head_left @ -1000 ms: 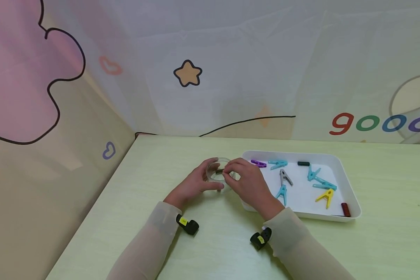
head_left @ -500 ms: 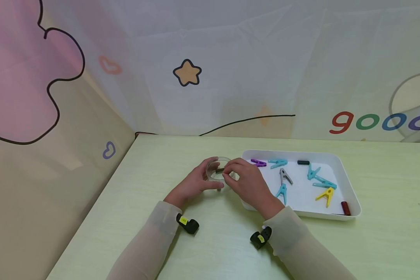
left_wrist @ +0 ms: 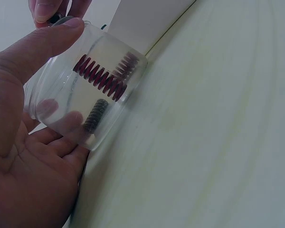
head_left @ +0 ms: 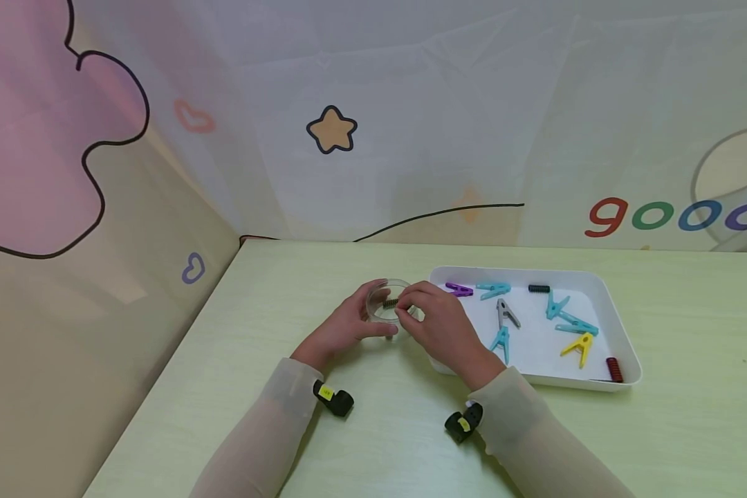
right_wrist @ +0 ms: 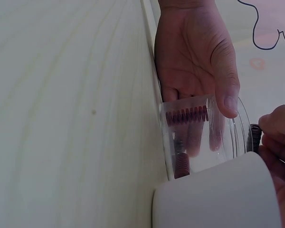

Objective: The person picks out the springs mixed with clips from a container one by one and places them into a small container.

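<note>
- Your left grip [head_left: 347, 325] wraps partway around the clear jar [left_wrist: 73, 90]; steady its mouth.
- Your right grip [head_left: 440, 324] is nearly closed, fingertips pinching a dark spring [right_wrist: 255, 137] at that mouth; let go only with it clear of the rim.
- Farther right, the white tray [head_left: 535, 353] sits on the bench [head_left: 697, 332]; avoid nudging it.

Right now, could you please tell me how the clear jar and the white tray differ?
The clear jar is see-through and round-mouthed, the white tray opaque and roughly rectangular. The left hand grips the jar, while the tray rests on the table. Both contain coil springs.
</note>
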### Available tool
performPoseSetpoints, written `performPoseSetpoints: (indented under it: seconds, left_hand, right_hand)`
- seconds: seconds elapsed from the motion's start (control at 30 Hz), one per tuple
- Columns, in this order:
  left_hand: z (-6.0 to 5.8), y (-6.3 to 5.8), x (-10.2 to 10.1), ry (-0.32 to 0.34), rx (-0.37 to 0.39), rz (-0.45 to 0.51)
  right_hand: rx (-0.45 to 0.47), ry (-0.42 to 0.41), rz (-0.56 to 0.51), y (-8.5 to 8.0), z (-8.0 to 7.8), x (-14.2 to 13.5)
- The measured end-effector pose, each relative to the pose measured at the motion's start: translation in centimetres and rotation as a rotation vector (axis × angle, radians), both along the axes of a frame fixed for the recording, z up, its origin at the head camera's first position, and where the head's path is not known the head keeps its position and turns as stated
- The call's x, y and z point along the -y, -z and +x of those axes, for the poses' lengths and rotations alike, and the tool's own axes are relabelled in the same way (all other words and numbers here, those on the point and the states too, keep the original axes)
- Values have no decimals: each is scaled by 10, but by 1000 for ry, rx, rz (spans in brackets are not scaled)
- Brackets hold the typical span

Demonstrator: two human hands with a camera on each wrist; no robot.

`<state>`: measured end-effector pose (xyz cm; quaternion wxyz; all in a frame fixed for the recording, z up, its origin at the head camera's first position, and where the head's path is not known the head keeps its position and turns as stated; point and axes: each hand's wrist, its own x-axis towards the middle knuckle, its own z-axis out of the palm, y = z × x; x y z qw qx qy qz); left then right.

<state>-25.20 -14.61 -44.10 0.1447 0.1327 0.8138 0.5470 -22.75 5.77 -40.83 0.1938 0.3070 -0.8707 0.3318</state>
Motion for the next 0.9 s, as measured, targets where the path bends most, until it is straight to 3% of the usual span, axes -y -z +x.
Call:
performPoseSetpoints:
  seconds: [0.9]
  left_hand:
    - [1,-2,0,-3,2,-19]
  right_hand:
    - [21,17,7,-2,2,0]
